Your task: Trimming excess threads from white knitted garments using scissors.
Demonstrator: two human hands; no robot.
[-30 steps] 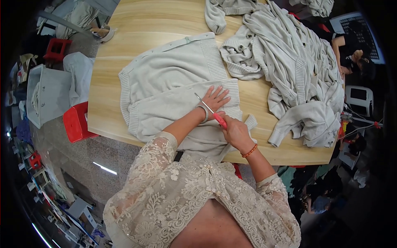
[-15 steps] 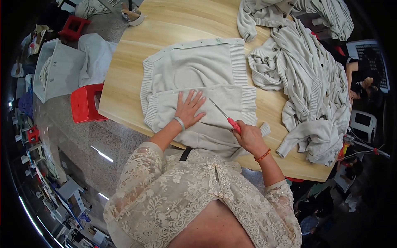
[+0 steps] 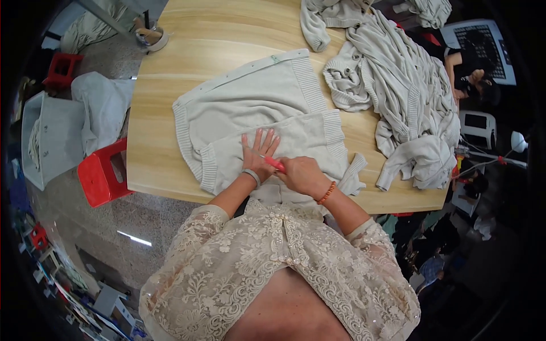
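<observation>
A light grey knit cardigan [image 3: 227, 122] lies on the wooden table before me, with ribbed edges and a buttonhole band along its far side. My left hand [image 3: 259, 159] rests flat on its near layer, fingers spread. In my right hand [image 3: 307, 177] is a red-handled tool with a thin metal shaft [image 3: 275, 164], held pointing left. Its shaft reaches to my left hand near the thumb; the tip is hard to make out, so I cannot tell whether it touches the knit. A ribbed cuff [image 3: 355, 165] lies right of my right hand.
Several matching knit cardigans [image 3: 392, 85] are heaped on the table's right side. A roll of tape [image 3: 152, 38] sits at the far left edge. Left of the table stand a red stool [image 3: 102, 173] and a white bin [image 3: 57, 136]. Another person [image 3: 475, 82] is at the far right.
My right hand has brought the tool left and nearer to me, up to my left hand. The cardigan's far part has slanted, with more folds. The whole view has shifted too.
</observation>
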